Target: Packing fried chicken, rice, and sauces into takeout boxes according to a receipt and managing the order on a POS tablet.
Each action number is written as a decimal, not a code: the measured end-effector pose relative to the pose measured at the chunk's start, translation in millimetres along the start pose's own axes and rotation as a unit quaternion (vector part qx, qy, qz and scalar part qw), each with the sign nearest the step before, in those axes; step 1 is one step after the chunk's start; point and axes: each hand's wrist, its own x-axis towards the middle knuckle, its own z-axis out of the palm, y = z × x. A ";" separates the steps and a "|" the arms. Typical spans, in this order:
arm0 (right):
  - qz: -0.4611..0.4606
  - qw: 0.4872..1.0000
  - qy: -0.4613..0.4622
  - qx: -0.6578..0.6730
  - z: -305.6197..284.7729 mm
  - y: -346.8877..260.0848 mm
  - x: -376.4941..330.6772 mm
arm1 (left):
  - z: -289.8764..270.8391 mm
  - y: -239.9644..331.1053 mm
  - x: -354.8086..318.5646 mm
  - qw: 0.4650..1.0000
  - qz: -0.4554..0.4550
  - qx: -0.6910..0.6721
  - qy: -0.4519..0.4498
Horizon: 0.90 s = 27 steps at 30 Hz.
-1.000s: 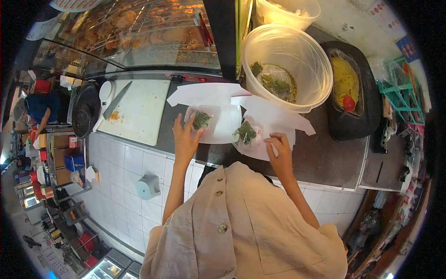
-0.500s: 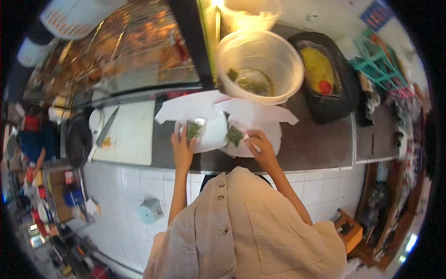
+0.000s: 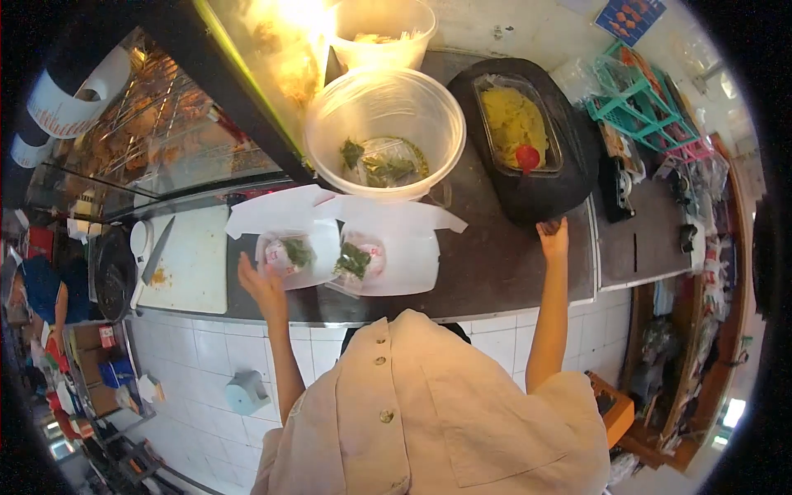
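Observation:
Two white paper food boxes (image 3: 396, 276) lie unfolded side by side on the counter, lids spread toward the back. A clear wrapped packet (image 3: 279, 254) and some green leaves (image 3: 299, 252) fill the left one. In the right one, more leaves (image 3: 353, 261) rest against another wrapped packet (image 3: 374, 259). My left hand (image 3: 262, 285) is open, fingers apart, at the left box's outer side. Far to the right, my right hand (image 3: 553, 235) has its fingers bent at the near edge of a black oval container (image 3: 563, 177); the fingertips are partly hidden.
A clear plastic tub (image 3: 445, 165) with leaves inside stands behind the boxes. The black container carries a tray of yellow food (image 3: 511, 124) with a red scoop (image 3: 527, 157). At left, a knife (image 3: 158, 252) lies on a white cutting board (image 3: 198, 268). Behind is a lit glass case (image 3: 165, 107).
My right hand has left the leaves in the right box and reached right to the black container. My left hand has drawn back from the left box's leaves. The view has shifted.

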 end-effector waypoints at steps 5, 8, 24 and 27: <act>0.134 0.982 -0.107 0.080 -58.4 -16.6 110.7 | 17.0 99.4 -29.7 0.990 0.008 -0.083 0.117; -0.024 0.991 -0.132 -0.002 -22.6 -7.9 58.4 | 31.4 142.5 -62.6 0.991 0.001 -0.060 0.120; -0.195 0.802 -0.221 -0.520 25.0 -13.5 110.2 | 101.0 311.6 -89.6 0.978 0.043 -0.191 0.070; -0.276 0.749 -0.242 -0.552 31.2 -5.1 100.8 | 120.6 331.7 -93.4 0.969 0.087 -0.233 0.009</act>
